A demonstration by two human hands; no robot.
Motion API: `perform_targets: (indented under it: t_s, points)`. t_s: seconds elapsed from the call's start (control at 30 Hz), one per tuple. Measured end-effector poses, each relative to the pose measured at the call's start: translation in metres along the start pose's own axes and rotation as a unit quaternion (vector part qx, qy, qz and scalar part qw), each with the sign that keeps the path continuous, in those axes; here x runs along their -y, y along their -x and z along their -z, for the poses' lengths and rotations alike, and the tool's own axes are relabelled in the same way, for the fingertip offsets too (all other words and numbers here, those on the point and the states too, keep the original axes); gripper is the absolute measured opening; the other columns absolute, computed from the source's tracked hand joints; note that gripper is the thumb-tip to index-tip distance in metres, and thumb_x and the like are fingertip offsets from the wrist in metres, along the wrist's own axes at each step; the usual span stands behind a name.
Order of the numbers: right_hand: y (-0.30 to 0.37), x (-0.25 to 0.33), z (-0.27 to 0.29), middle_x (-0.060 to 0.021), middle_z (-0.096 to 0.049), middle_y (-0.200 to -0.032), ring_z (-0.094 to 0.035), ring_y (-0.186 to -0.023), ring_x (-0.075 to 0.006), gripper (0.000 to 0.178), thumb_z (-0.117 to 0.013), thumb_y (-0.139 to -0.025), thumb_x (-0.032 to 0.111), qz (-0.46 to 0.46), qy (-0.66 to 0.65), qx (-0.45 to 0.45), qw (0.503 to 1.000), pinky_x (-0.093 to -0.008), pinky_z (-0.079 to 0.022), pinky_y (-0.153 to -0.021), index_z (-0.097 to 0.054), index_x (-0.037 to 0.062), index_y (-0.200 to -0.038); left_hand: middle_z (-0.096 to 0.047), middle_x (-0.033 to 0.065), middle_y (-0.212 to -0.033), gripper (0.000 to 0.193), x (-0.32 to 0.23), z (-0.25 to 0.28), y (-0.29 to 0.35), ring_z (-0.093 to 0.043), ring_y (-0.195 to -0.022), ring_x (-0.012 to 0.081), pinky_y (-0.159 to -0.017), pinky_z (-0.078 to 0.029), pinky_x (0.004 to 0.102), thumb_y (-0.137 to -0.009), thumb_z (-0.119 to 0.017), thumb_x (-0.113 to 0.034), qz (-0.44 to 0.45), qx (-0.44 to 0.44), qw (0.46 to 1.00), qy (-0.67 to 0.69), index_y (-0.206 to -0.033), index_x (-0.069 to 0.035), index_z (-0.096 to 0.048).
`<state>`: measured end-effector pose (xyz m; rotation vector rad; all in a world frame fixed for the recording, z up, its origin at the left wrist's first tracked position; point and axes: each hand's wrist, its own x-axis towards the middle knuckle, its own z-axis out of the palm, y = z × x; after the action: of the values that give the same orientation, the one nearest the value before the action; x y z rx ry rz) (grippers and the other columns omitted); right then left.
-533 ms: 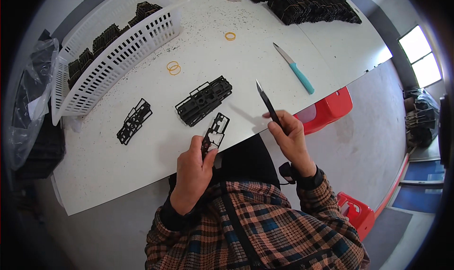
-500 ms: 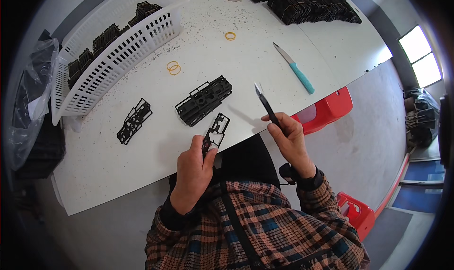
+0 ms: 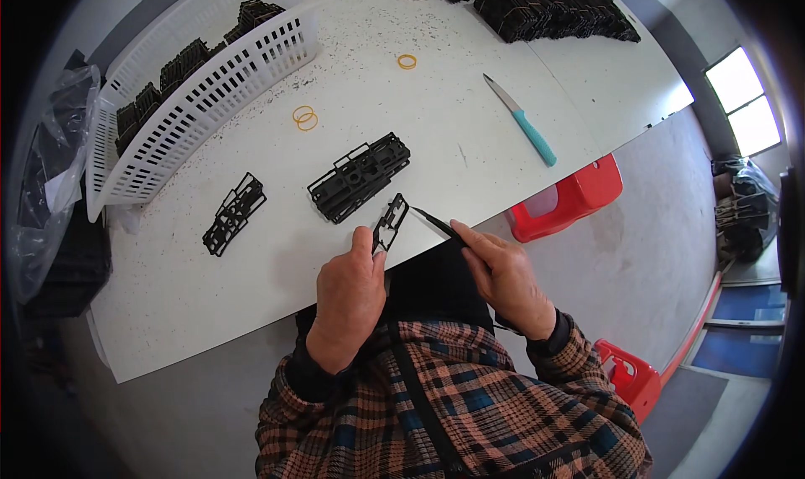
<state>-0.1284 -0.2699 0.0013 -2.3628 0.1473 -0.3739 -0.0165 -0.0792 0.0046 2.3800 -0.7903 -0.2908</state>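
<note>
My left hand holds a small black plastic frame part upright over the near edge of the white table. My right hand grips a thin dark blade tool, and its tip touches the right side of that part. Just beyond on the table lies a stack of similar black frame parts. Further left sits a smaller pile of black parts.
A white slotted basket with black parts stands at the far left. A teal-handled knife lies to the right, rubber bands in the middle, a heap of black parts at the far edge. Red stools stand below the table.
My right hand has swung the blade tool down and left, from pointing up over the table to touching the part in my left hand.
</note>
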Motion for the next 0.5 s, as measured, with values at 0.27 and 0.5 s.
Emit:
perform_targets:
  t_s: [0.27,0.5]
  points:
    - [-0.007,0.009,0.000,-0.0075,-0.050,-0.067,-0.054,-0.057,-0.0217,0.053,-0.061,-0.083,-0.003,0.023,0.183,0.045,0.982,-0.0347,-0.046,-0.054,-0.057,0.0135,-0.133,-0.060,0.0167,-0.064,0.019,-0.007,0.004,0.002,-0.063,-0.063,0.0361,-0.054,-0.050,0.0425,-0.090,-0.060,-0.006,-0.004,0.005,0.999,-0.036,-0.095,-0.002,-0.043]
    - [-0.010,0.006,-0.003,-0.0062,-0.049,-0.069,-0.052,-0.055,-0.0214,0.064,-0.061,-0.079,-0.005,0.056,0.226,0.053,0.971,-0.0339,-0.047,-0.053,-0.051,0.0177,-0.138,-0.061,0.0168,-0.068,0.015,-0.012,0.004,0.004,-0.064,-0.064,0.0355,-0.055,-0.051,0.0413,-0.092,-0.057,-0.005,-0.015,0.001,0.999,-0.051,-0.094,-0.002,-0.043]
